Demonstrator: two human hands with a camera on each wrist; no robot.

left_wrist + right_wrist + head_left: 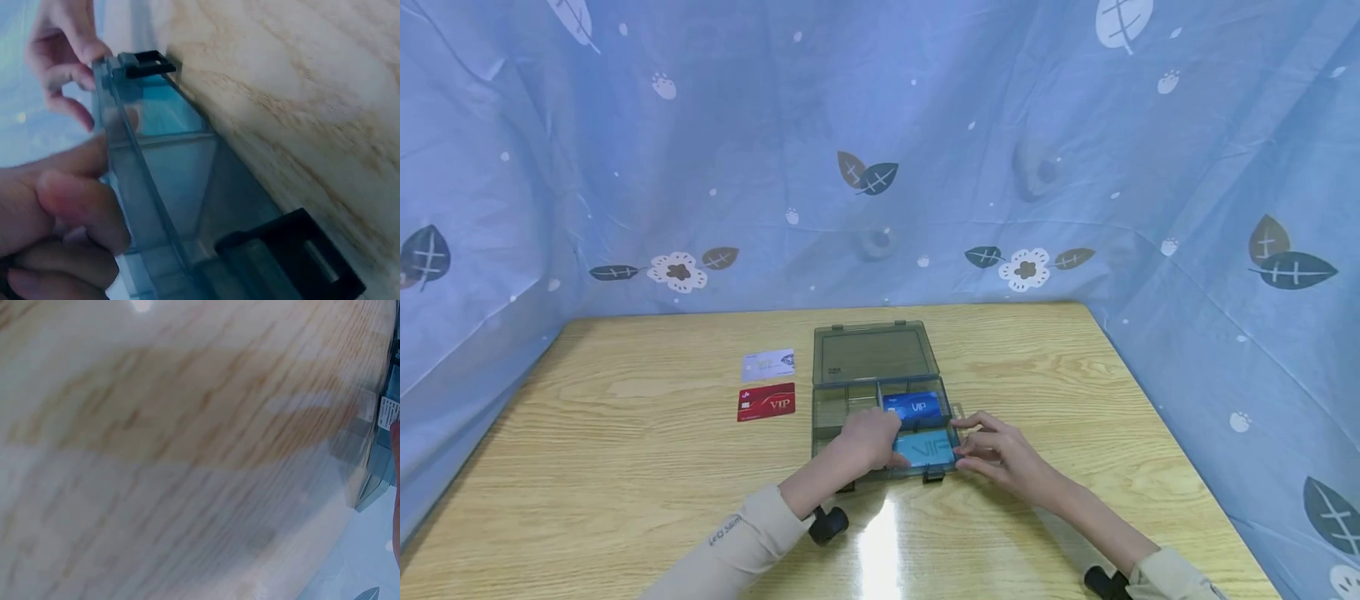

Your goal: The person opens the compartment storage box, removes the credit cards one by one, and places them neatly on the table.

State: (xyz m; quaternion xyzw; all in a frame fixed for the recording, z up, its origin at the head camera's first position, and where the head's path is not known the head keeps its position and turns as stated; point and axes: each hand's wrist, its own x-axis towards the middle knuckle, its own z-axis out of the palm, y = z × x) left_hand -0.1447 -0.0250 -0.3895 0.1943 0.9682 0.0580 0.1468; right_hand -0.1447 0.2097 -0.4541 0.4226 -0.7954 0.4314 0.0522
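A translucent grey-green compartment box stands on the table with its lid folded back. In its back right compartment lies a dark blue VIP card. The light blue VIP card is in the front right one. My left hand reaches over the box, with fingertips at the light blue card's left end; whether they pinch it is hidden. In the left wrist view, several fingers of this left hand are curled outside the front wall. At the box's right side, my right hand touches the wall with slightly bent fingers.
Left of the box lie a pale silver card and a red VIP card, flat on the wooden table. Black latches stick out from the box's front edge. A blue patterned curtain hangs behind the table.
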